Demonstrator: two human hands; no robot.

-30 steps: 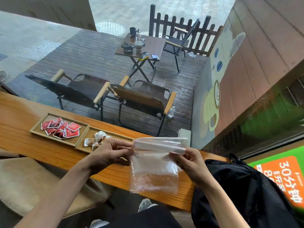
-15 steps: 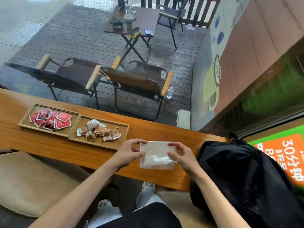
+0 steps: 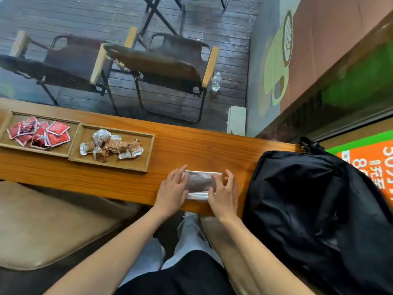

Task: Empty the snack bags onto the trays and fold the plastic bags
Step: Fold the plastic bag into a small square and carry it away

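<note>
Two hands press a folded bag [image 3: 200,184] flat on the counter [image 3: 191,150], right of the trays [image 3: 112,165]. Left hand [image 3: 173,191] lies palm-down, fingers straight, on its left edge; right hand [image 3: 224,193] touches its right edge, fingers spread, slightly bent.

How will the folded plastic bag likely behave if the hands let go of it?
The folded plastic bag looks thin and clear, so probably light and floppy. Both the left hand and right hand press it flat, suggesting it may spring open. It could slide on the smooth counter.
</note>
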